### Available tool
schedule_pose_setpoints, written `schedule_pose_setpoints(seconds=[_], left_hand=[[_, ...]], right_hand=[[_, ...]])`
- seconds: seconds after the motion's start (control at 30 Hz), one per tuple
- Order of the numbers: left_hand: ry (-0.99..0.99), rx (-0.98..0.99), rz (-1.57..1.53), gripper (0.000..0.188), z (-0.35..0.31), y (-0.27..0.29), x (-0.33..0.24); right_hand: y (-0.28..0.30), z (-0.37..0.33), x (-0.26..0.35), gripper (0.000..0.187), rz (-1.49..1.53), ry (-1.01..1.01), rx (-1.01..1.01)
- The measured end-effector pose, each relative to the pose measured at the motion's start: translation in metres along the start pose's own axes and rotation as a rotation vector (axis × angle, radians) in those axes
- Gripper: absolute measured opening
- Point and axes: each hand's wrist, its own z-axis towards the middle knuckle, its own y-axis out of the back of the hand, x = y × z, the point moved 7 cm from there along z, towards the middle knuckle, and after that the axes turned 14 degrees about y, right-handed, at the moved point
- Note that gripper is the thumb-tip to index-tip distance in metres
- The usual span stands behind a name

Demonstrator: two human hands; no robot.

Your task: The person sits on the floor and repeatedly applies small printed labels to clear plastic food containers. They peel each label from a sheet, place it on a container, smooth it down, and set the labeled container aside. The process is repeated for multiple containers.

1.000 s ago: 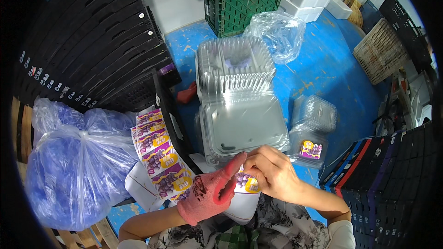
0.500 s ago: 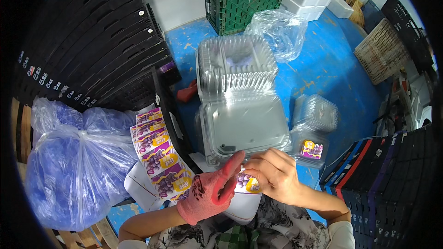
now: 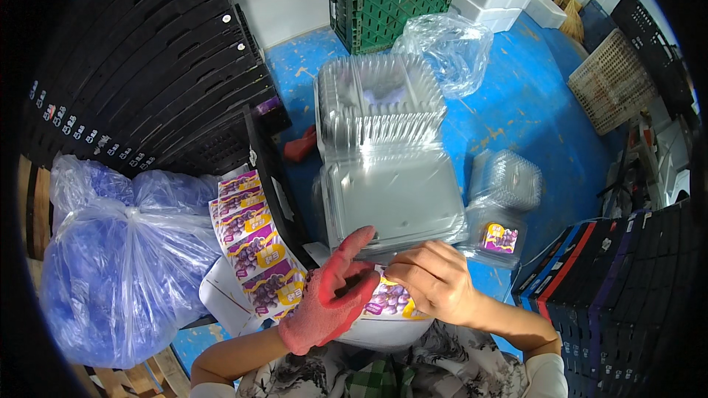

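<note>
A strip of purple-and-yellow grape stickers (image 3: 258, 250) hangs over the side of a black crate and runs toward my lap. My left hand (image 3: 332, 306), in a red-palmed glove, has its lower fingers curled on the strip and one finger raised. Bare, my right hand (image 3: 436, 284) pinches the upper edge of a grape sticker (image 3: 389, 301) on white backing between my hands. Just beyond them lies a stack of large clear plastic clamshells (image 3: 394, 195), lids folded open toward me. A smaller clamshell stack (image 3: 505, 180) to the right bears one grape sticker (image 3: 500, 237) on its lid.
Black crates (image 3: 155, 66) are stacked at left, above a tied bag of blue-purple material (image 3: 125, 265). Another crate stack (image 3: 590, 287) stands at lower right. A green crate (image 3: 398, 0), a crumpled clear bag (image 3: 450, 55) and a red glove (image 3: 300, 145) are on the blue floor.
More of the grape sticker shows between my hands. My left hand has shifted slightly left, and my right hand has moved slightly lower.
</note>
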Motion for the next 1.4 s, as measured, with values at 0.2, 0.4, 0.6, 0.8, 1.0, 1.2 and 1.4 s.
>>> schedule_pose_setpoints(seconds=[0.2,0.4,0.6,0.8,1.0,1.2,1.4], left_hand=[[0.041,0.088,0.042,0.060,-0.005,-0.002,-0.005],[-0.085,0.054,0.330,0.062,-0.009,-0.005,-0.014],[-0.158,0.045,0.103,0.061,-0.004,-0.002,-0.004],[0.182,0.141,-0.231,0.061,0.004,-0.005,0.015],[-0.059,0.255,0.575,0.066,-0.005,-0.013,0.027],[-0.431,0.578,1.492,0.046,-0.041,-0.055,0.094],[-0.433,0.303,1.344,0.040,-0.027,-0.049,0.054]], right_hand=[[-0.002,0.002,-0.001,0.021,0.103,-0.095,-0.068],[-0.004,0.001,0.001,0.024,0.026,-0.061,0.029],[0.000,0.000,0.008,0.023,-0.065,0.049,0.006],[-0.004,0.003,0.015,0.023,0.075,0.138,0.070],[0.054,-0.020,-0.006,0.007,0.275,-0.082,-0.489],[0.096,-0.054,-0.065,0.033,0.405,-0.505,-1.082],[0.034,-0.067,-0.086,0.014,0.731,-0.818,-0.878]])
